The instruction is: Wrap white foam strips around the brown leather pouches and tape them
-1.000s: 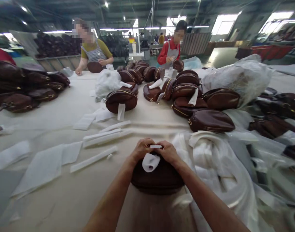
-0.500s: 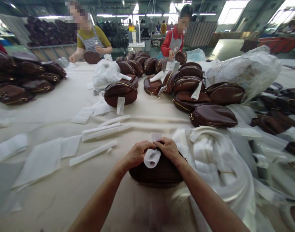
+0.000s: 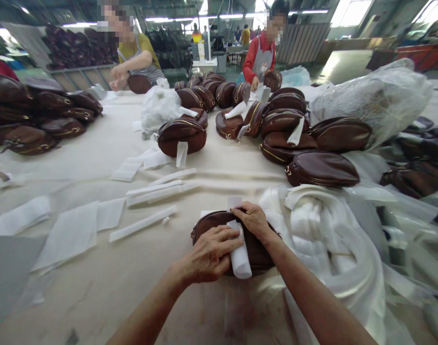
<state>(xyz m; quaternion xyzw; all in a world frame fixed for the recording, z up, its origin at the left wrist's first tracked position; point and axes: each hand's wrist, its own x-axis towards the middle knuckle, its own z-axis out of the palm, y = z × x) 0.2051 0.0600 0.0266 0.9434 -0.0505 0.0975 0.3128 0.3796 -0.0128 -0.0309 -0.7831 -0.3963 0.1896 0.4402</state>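
Observation:
A dark brown oval leather bag (image 3: 211, 221) with metal rings at its ends is on the table in front of me. A rolled white foam sheet (image 3: 241, 261) lies down its front face. My left hand (image 3: 212, 251) curls over the bag's front, fingers on the foam roll and thumb below. At the bag's upper edge, my right hand (image 3: 252, 221) pinches, with a thin translucent strip (image 3: 235, 203) sticking up just behind its fingertips. Exactly what lies under those fingertips is hidden.
White foam sheets (image 3: 70, 232) and narrow strips lie to the left. A coiled bundle of white foam strips (image 3: 312, 225) is close on the right. Brown bags (image 3: 322, 168) are piled ahead, more at the left. Two co-workers (image 3: 263, 52) stand across the table (image 3: 132, 297).
My left hand has moved from the bag's top edge down onto its front. The foam roll that pointed towards me now lies down along the bag. My right hand stays at the upper edge.

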